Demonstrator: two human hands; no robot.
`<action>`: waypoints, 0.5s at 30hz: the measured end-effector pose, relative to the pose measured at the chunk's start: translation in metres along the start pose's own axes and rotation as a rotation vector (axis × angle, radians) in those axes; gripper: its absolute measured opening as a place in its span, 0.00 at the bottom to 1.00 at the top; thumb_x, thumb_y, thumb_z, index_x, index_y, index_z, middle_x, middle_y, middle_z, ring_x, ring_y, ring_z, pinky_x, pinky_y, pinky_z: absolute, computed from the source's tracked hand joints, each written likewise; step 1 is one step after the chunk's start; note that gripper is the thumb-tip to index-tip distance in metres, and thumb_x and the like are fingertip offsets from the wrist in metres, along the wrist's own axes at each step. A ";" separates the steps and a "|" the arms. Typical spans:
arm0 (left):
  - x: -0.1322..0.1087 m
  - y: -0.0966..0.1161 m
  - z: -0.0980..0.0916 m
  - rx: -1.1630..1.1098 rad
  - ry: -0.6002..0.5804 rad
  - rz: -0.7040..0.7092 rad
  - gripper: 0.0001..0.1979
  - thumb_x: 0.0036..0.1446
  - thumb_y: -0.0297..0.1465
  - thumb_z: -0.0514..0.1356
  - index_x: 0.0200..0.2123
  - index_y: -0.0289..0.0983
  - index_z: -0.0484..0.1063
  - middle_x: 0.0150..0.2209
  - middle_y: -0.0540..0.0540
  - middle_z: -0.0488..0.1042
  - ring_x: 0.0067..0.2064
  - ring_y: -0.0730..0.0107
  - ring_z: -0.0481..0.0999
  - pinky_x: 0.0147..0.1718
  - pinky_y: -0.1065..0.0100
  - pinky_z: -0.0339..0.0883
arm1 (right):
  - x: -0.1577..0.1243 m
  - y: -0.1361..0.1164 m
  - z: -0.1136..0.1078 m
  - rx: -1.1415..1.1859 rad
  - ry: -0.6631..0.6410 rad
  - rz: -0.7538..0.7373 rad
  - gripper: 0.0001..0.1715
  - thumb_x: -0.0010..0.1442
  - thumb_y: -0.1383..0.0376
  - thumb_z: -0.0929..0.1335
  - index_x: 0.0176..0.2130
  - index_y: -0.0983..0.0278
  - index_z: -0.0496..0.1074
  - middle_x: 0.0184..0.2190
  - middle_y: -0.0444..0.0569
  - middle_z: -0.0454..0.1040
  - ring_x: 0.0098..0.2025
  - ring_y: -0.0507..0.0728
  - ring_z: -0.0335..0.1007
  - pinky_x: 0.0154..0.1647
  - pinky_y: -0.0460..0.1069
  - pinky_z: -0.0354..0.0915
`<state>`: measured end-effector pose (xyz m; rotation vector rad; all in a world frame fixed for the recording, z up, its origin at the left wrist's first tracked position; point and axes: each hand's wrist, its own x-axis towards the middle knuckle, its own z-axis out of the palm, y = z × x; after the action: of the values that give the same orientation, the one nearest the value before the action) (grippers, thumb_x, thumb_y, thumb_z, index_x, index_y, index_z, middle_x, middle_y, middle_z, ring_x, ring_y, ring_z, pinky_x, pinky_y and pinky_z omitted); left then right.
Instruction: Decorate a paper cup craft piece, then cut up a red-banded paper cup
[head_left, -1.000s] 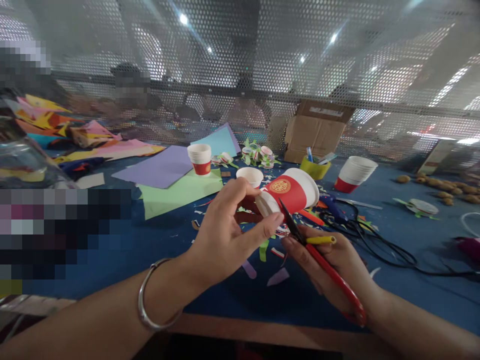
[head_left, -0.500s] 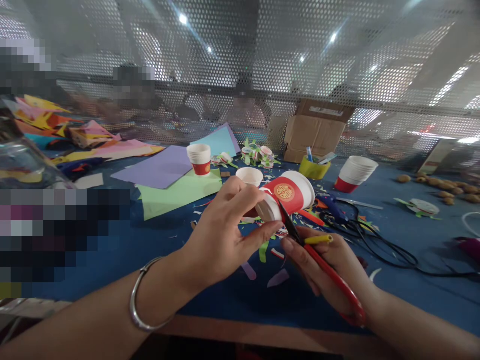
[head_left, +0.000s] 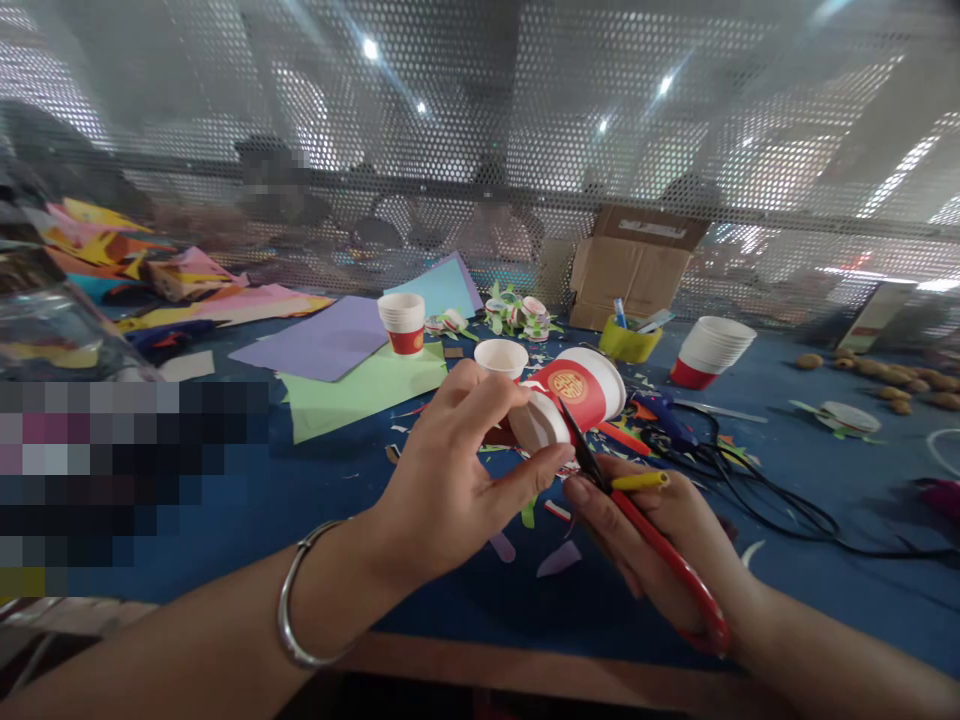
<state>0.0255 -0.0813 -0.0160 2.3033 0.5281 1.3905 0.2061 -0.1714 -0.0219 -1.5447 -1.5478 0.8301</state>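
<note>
My left hand (head_left: 457,470) grips a red and white paper cup (head_left: 592,385) near its base, fingers curled around the bottom and thumb below. The cup lies tilted on its side, its mouth pointing right and a gold emblem facing up. My right hand (head_left: 660,530) is closed on red-handled scissors (head_left: 656,550). Their dark blades reach the cup wall close to the base; whether they are fully closed is hard to see. A short yellow piece (head_left: 640,481) sticks out beside the scissors. Behind my left fingers stands a white cup (head_left: 501,357).
Cup stacks stand on green paper (head_left: 360,390) and at right (head_left: 712,350). Paper scraps (head_left: 559,558) litter the blue table. A black cable (head_left: 780,500) runs right from a blue tool (head_left: 671,422). Behind are a yellow holder (head_left: 630,340), cardboard box (head_left: 634,265) and mesh screen.
The cup has turned slightly, so more of its base faces me. My view has shifted a little; the scissors stay against the cup.
</note>
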 end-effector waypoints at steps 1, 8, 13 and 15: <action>0.001 0.001 0.000 0.021 -0.005 0.008 0.13 0.59 0.30 0.67 0.44 0.36 0.69 0.40 0.47 0.65 0.42 0.72 0.72 0.37 0.72 0.79 | 0.001 0.000 0.000 0.006 -0.009 -0.002 0.23 0.65 0.46 0.68 0.30 0.61 0.68 0.10 0.36 0.61 0.13 0.48 0.55 0.15 0.45 0.51; 0.003 0.004 -0.002 0.095 -0.038 0.029 0.09 0.60 0.29 0.66 0.40 0.36 0.69 0.40 0.47 0.65 0.41 0.73 0.72 0.39 0.73 0.79 | 0.001 0.001 -0.002 0.015 -0.024 0.005 0.22 0.64 0.48 0.69 0.29 0.60 0.67 0.10 0.36 0.61 0.12 0.48 0.56 0.14 0.45 0.51; 0.003 0.003 -0.006 0.149 -0.035 0.025 0.11 0.59 0.29 0.67 0.43 0.37 0.70 0.41 0.47 0.66 0.44 0.71 0.71 0.39 0.72 0.78 | 0.004 0.008 -0.004 0.015 -0.057 -0.041 0.23 0.65 0.48 0.68 0.26 0.60 0.64 0.08 0.36 0.61 0.09 0.48 0.55 0.11 0.45 0.48; 0.003 0.002 -0.007 0.171 -0.032 0.021 0.13 0.58 0.29 0.67 0.45 0.37 0.70 0.41 0.47 0.66 0.44 0.71 0.71 0.39 0.72 0.78 | 0.006 0.010 -0.004 0.009 -0.054 -0.062 0.24 0.65 0.49 0.68 0.25 0.59 0.64 0.08 0.36 0.60 0.09 0.48 0.54 0.12 0.45 0.49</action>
<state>0.0210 -0.0802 -0.0097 2.4673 0.6369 1.3628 0.2146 -0.1654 -0.0287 -1.4715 -1.6195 0.8490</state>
